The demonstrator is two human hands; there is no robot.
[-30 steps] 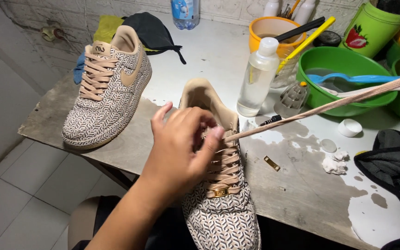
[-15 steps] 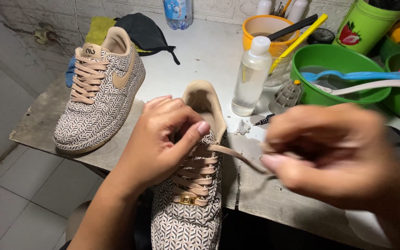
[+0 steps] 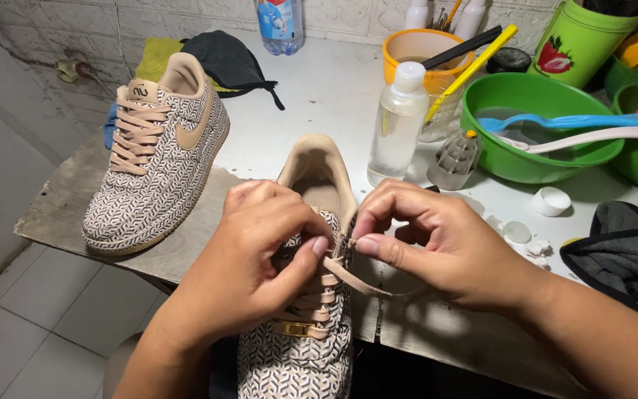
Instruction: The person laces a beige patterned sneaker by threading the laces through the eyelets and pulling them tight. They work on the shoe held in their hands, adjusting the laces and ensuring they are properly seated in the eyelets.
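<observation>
Both forearms enter from the bottom edge, angled inward. Left hand [image 3: 249,258] palm down, fingers [image 3: 311,251] curled, thumb tip pressed forward. Right hand [image 3: 437,247] just beside it, knuckles up, thumb and forefinger pinched together. Fingertips of the two hands nearly touching at centre.

i see a clear plastic bottle [image 3: 397,122] with a white cap standing mid-table, just behind the shoe. at the back edge stands another clear bottle [image 3: 280,24] wearing a blue and red label [image 3: 272,12]. two white bottles [image 3: 444,13] stand behind the orange bowl. a green cup [image 3: 583,41] at the far right carries a strawberry picture [image 3: 555,62].
</observation>
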